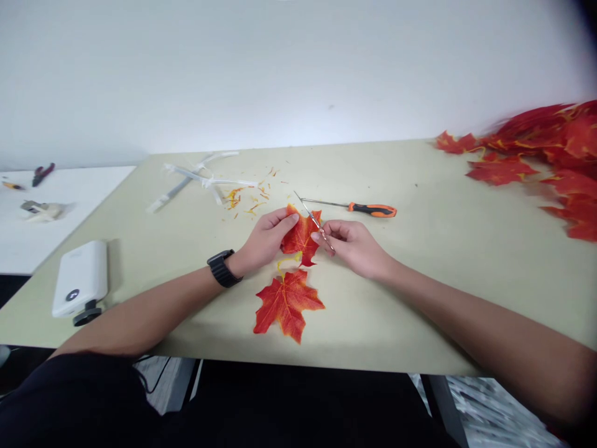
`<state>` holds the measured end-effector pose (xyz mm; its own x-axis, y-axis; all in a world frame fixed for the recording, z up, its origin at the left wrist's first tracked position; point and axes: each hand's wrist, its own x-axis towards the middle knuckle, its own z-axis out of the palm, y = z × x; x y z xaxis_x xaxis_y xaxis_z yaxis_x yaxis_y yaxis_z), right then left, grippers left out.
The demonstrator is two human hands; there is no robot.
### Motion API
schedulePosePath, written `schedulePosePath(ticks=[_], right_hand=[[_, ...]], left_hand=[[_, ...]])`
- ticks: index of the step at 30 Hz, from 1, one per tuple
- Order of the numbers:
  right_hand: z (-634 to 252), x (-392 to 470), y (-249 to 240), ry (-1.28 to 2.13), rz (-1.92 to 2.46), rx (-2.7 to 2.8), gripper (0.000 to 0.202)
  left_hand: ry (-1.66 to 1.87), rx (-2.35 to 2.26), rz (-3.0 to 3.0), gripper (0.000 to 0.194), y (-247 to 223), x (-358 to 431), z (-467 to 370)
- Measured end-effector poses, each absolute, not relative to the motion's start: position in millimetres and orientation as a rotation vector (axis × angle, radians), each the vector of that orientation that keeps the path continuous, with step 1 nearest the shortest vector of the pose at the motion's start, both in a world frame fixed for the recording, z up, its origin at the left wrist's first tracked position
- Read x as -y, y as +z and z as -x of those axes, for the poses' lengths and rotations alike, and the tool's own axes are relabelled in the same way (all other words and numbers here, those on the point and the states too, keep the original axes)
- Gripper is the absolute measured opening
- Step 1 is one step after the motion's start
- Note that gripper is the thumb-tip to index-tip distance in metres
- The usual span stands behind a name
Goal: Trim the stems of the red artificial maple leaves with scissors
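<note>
My left hand [269, 235] pinches a red artificial maple leaf [303, 235] between thumb and fingers. A yellow stem links it to a second maple leaf [289, 303], which lies flat on the table nearer to me. In my right hand [352, 246] is a slim pair of metal scissors [308, 213], pointing up and left across the held leaf. My fingers partly cover their handles, and I cannot tell whether the blades are cutting. Just beyond the hands lies a screwdriver [373, 210] with an orange and black handle.
Yellow and orange scraps [234, 198] lie on the table [410, 298] beside clear plastic strips [189, 177]. A pile of red leaves [550, 149] is at the far right. A white power bank [81, 277] stands at the left. Pliers [43, 174] lie on a white side table [88, 193].
</note>
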<state>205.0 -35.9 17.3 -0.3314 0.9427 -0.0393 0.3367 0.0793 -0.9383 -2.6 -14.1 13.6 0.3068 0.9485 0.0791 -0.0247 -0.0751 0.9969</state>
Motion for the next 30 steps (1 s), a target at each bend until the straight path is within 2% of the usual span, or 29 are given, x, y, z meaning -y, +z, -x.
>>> schedulePosePath(ticks=[12, 20, 30], right_hand=[[-207.1, 33.1, 15.4, 1.265, 1.289, 1.780, 0.051], [-207.6, 32.7, 16.2, 1.258, 1.280, 1.835, 0.043], [-208.2, 34.2, 15.0, 1.291, 1.270, 1.847, 0.040]], left_hand=[[1.059, -0.786, -1.272, 0.035, 9.7, 7.4, 5.8], [1.085, -0.786, -1.193, 0.027, 8.4, 5.5, 7.4], [1.034, -0.867, -1.229, 0.032, 10.2, 5.7, 10.0]])
